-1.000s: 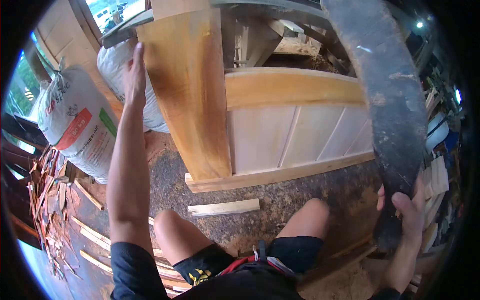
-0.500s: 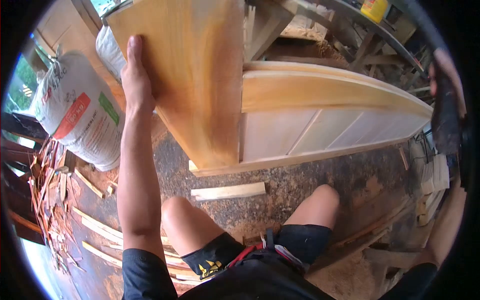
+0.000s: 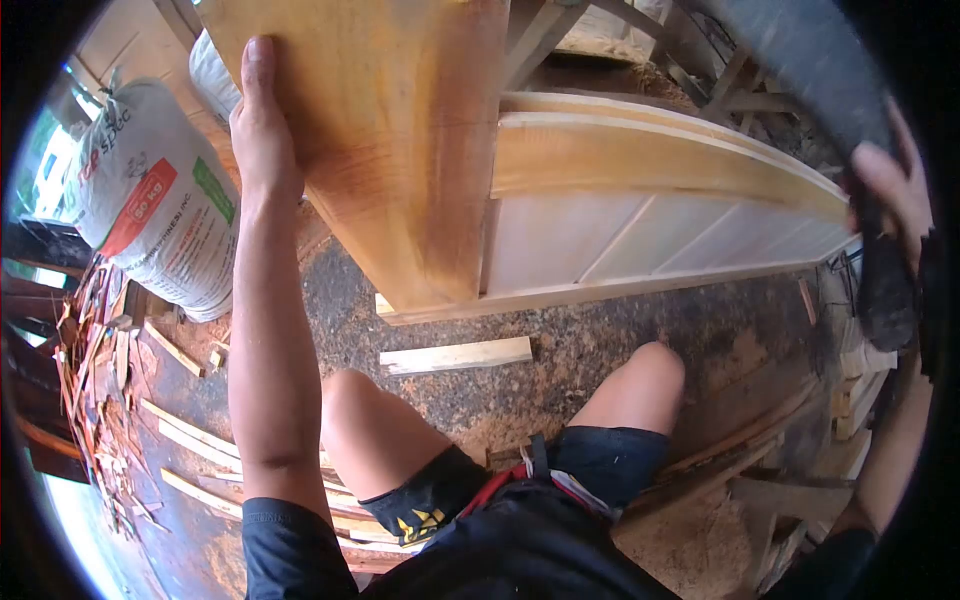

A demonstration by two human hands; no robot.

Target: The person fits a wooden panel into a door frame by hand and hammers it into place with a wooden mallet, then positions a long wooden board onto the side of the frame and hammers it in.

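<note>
A large wooden panel (image 3: 400,130) with varnish-like brown patches stands tilted in front of me. My left hand (image 3: 266,135) is closed round its left edge, thumb flat on the front face and fingers hidden behind. Joined to that board is a long framed section (image 3: 640,165) with a curved top and pale inset panels. At the far right, my right hand (image 3: 893,190) grips a dark-handled tool with a broad grey blade, like a machete (image 3: 820,65). The blade points up and left, cut off by the view's top edge. A short wood strip (image 3: 455,356) lies on the floor below the panel.
A white printed sack (image 3: 155,200) stands at the left, beside a heap of wood splinters (image 3: 95,360). Long wood strips (image 3: 200,445) lie by my left leg. Timber trestles (image 3: 545,45) stand behind the panel. Sawdust covers parts of the dark floor (image 3: 590,340).
My right hand has lifted and turned the machete, so its grey blade now shows across the upper right. The panel and my left hand sit slightly higher in view; the left grip is unchanged.
</note>
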